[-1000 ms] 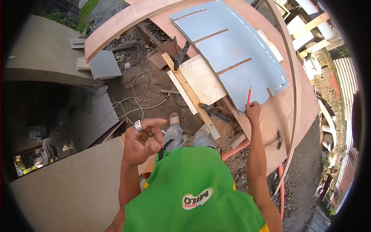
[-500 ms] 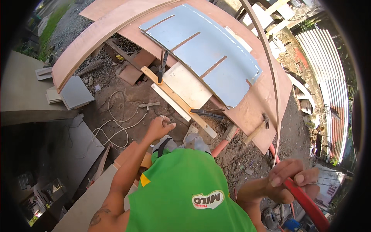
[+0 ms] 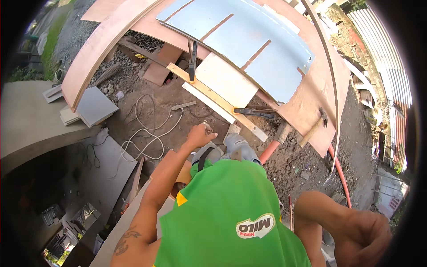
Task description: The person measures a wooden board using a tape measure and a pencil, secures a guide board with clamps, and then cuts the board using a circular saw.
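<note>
My left hand (image 3: 200, 136) hovers above the dirt by my knees, its fingers curled and the thumb stuck out. A small greyish bit shows at its fingertips, too small to name. At the lower right my right hand (image 3: 365, 236) is drawn in with bent fingers, and whatever may be inside is hidden. A red hose (image 3: 341, 178) runs behind that arm, apart from the fingers. Before me a yellowish wooden strip (image 3: 218, 100) lies across a white board (image 3: 227, 80), held by two black clamps, one at the left (image 3: 192, 62) and one at the right (image 3: 253, 113).
A blue panel (image 3: 240, 40) with brown stripes rests on pinkish plywood (image 3: 327, 84). A hammer (image 3: 313, 129) lies on the plywood's corner. One long bent strip (image 3: 327, 49) arches over the right side. Pale cord (image 3: 153, 131) loops on the ground. White boxes (image 3: 95, 107) sit at left.
My right hand has let go of the red hose and come lower. The hose has dropped away behind it. My left hand keeps its curled pose. The whole view has shifted.
</note>
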Action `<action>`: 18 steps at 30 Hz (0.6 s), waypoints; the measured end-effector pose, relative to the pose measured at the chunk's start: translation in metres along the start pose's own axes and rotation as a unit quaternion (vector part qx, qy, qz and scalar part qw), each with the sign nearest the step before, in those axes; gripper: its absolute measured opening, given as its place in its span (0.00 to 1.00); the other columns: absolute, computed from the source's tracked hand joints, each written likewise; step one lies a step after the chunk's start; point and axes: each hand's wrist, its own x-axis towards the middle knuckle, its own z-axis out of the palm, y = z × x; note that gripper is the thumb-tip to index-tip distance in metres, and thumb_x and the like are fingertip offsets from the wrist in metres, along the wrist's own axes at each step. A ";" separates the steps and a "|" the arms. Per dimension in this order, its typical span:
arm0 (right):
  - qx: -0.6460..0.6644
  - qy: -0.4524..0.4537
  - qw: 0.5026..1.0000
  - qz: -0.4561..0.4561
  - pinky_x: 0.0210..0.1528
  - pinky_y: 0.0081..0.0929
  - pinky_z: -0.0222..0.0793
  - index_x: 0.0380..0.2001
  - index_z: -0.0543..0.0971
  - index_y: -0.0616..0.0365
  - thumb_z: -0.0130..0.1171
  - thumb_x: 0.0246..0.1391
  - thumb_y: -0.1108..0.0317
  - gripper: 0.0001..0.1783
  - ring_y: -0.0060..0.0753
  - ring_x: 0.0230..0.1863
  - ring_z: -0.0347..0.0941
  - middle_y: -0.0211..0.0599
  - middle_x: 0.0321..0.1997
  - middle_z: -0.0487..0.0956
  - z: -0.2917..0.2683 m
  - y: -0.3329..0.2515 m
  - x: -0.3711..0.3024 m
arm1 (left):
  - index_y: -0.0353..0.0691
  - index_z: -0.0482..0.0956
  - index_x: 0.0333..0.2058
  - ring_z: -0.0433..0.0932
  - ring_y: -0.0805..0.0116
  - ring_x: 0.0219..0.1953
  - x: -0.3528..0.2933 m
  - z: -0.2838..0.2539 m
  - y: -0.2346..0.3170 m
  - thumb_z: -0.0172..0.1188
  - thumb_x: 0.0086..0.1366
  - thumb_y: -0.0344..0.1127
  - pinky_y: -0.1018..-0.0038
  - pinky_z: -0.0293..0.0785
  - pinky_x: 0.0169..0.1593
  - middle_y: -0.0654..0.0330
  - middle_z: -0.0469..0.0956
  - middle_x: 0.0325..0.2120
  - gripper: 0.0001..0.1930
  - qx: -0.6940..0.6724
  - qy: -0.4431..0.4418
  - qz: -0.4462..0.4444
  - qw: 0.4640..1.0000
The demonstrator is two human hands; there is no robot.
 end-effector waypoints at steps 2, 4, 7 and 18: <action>-0.044 0.003 0.986 0.164 0.28 0.22 0.70 0.38 0.77 0.57 0.71 0.49 0.49 0.24 0.28 0.28 0.73 0.34 0.41 0.76 -0.044 0.030 -0.024 | 0.30 0.82 0.39 0.82 0.50 0.37 -0.002 0.018 -0.009 0.71 0.53 0.50 0.59 0.76 0.42 0.45 0.82 0.28 0.26 -0.025 0.014 -0.020 0.999; -0.156 -0.064 0.925 0.340 0.34 0.25 0.73 0.38 0.73 0.61 0.74 0.46 0.50 0.29 0.30 0.35 0.75 0.42 0.39 0.76 -0.103 0.080 -0.065 | 0.30 0.83 0.37 0.81 0.50 0.37 0.004 0.032 -0.014 0.72 0.52 0.51 0.59 0.76 0.42 0.44 0.81 0.27 0.27 -0.054 0.028 -0.022 0.998; -0.347 -0.335 0.532 0.695 0.52 0.37 0.72 0.47 0.78 0.63 0.76 0.36 0.50 0.37 0.43 0.47 0.77 0.44 0.47 0.80 -0.184 0.127 -0.170 | 0.21 0.80 0.35 0.81 0.57 0.36 0.017 0.053 -0.004 0.73 0.50 0.53 0.63 0.76 0.40 0.45 0.81 0.26 0.32 -0.138 0.160 -0.134 0.968; -0.113 -0.573 0.393 0.711 0.42 0.41 0.74 0.36 0.81 0.65 0.67 0.37 0.47 0.31 0.52 0.38 0.81 0.56 0.33 0.83 -0.217 0.223 -0.382 | 0.24 0.71 0.52 0.81 0.58 0.43 0.121 0.093 0.037 0.74 0.51 0.56 0.66 0.77 0.46 0.44 0.80 0.43 0.43 -0.305 0.308 -0.241 0.869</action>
